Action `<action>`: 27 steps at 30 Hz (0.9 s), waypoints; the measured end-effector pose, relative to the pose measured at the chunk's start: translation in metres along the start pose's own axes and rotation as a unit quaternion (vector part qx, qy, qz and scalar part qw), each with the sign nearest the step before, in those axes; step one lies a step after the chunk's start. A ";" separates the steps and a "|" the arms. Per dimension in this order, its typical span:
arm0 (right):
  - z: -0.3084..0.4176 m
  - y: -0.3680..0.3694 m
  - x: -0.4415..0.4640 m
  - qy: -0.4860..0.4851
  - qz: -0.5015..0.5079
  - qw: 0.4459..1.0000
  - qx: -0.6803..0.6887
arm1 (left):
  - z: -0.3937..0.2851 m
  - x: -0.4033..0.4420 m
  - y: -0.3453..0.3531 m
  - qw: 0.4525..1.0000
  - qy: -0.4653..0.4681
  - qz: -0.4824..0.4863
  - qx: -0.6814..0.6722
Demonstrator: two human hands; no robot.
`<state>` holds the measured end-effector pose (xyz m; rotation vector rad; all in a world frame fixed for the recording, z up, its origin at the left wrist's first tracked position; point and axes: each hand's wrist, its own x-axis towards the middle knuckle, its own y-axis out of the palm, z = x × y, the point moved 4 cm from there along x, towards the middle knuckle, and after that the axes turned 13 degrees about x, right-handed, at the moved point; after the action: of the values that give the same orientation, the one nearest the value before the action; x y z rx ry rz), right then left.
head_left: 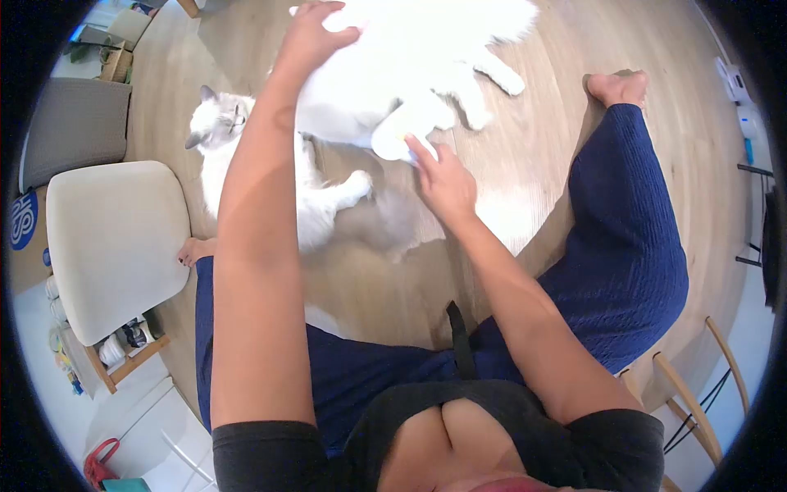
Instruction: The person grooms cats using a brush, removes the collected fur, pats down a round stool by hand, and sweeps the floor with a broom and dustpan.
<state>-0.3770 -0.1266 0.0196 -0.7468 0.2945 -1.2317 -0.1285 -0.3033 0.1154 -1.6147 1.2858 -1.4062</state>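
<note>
White cat (361, 78) lay on the floor (393, 299), coat glare-washed. My left hand (318, 33) was at the white cat's far-left side, thumb apart from part-curled fingers; can't tell if it had hold of fur. My right hand (445, 178) was closed on a pale tool (392, 141) at the white cat's near side, rounded head touching or just above fur, glare hid which. Second cat (318, 211) lay just left and nearer me. Best handling, I judged: light pressure, tool flat, left hand steadying gently, staying clear of the white cat's legs (471, 100).
</note>
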 end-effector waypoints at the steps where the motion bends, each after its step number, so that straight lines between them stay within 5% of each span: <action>1: 0.000 -0.010 -0.003 0.001 0.002 1.000 -0.001 | 0.002 0.000 -0.006 1.000 -0.014 0.004 0.008; 3: -0.008 -0.025 -0.007 0.102 0.045 0.992 -0.058 | 0.009 -0.006 -0.011 0.998 -0.052 0.039 -0.006; 7: 0.013 -0.030 0.025 0.011 -0.047 0.995 0.084 | 0.022 -0.024 -0.019 0.996 -0.080 0.033 -0.036; 11: 0.065 -0.013 0.061 -0.059 0.071 0.996 0.010 | 0.031 -0.051 -0.033 0.986 -0.147 0.051 -0.056; 15: 0.036 0.007 0.047 -0.056 0.115 0.988 -0.081 | 0.059 -0.088 -0.044 0.986 -0.163 0.038 -0.019; 18: 0.019 -0.013 0.032 0.024 0.138 0.983 -0.118 | 0.083 -0.116 -0.043 0.977 -0.207 0.037 -0.019; 21: 0.010 -0.050 0.023 0.103 0.095 0.978 -0.155 | 0.073 -0.141 -0.044 0.988 -0.148 -0.024 -0.043; 24: 0.027 -0.066 0.012 -0.029 0.055 0.996 -0.060 | 0.075 -0.162 -0.053 0.975 -0.191 -0.088 -0.070; 27: 0.090 -0.035 -0.011 -0.142 0.211 0.966 -0.042 | 0.084 -0.190 -0.072 0.952 -0.256 -0.123 -0.115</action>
<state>-0.3545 -0.0888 0.1065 -0.8704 0.2531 -0.7029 -0.0199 -0.1134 0.0962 -2.1787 0.9874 -0.8911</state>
